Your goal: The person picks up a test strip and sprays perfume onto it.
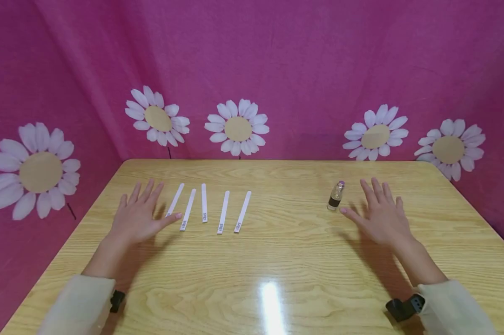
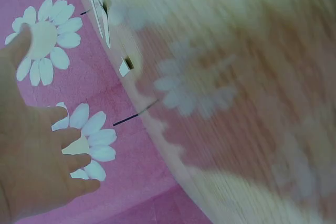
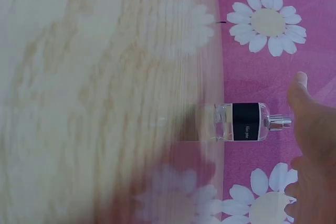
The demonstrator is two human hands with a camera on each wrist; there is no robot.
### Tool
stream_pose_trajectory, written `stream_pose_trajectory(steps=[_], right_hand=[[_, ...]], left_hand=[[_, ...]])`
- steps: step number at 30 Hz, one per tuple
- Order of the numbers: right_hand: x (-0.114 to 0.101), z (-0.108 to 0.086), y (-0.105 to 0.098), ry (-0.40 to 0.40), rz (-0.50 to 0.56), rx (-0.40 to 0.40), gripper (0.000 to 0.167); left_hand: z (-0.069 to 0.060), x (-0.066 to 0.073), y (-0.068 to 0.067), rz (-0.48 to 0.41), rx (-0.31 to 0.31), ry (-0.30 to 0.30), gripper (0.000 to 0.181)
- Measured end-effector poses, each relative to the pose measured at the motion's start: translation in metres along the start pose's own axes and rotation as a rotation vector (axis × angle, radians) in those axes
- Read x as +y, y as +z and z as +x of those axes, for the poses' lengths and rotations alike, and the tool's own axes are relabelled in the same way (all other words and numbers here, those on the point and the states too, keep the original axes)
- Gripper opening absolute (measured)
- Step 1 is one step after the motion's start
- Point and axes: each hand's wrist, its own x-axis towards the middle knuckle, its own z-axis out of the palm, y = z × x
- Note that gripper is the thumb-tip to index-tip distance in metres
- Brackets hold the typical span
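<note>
Several white paper strips [image 1: 223, 212] with small dark print at their near ends lie fanned out on the left half of the table. My left hand [image 1: 139, 216] hovers with spread fingers beside them, its thumb overlapping the leftmost strips in the head view. A small clear glass perfume bottle [image 1: 335, 196] with a black label and a silvery spray top stands upright on the right. Just right of it, my right hand [image 1: 381, 216] is held with fingers spread and holds nothing. In the right wrist view the bottle [image 3: 245, 122] appears sideways, near the right thumb.
A wooden table [image 1: 218, 279] with a glossy top reflects a bright light near its front. Behind and to the left hangs a pink curtain [image 1: 302, 70] with large white daisies. A dark band with a small device [image 1: 404, 307] is on the right wrist.
</note>
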Motion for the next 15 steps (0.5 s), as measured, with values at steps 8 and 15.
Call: stream_pose_trajectory(steps=[8,15], right_hand=[[-0.001,0.006,0.006,-0.023,-0.003,0.002,0.095],[-0.004,0.008,0.004,-0.043,0.0,-0.01,0.093]], left_hand=[[0.009,-0.003,0.0,-0.02,-0.049,-0.004,0.096],[0.019,-0.003,0.002,-0.052,-0.065,0.02,0.089]])
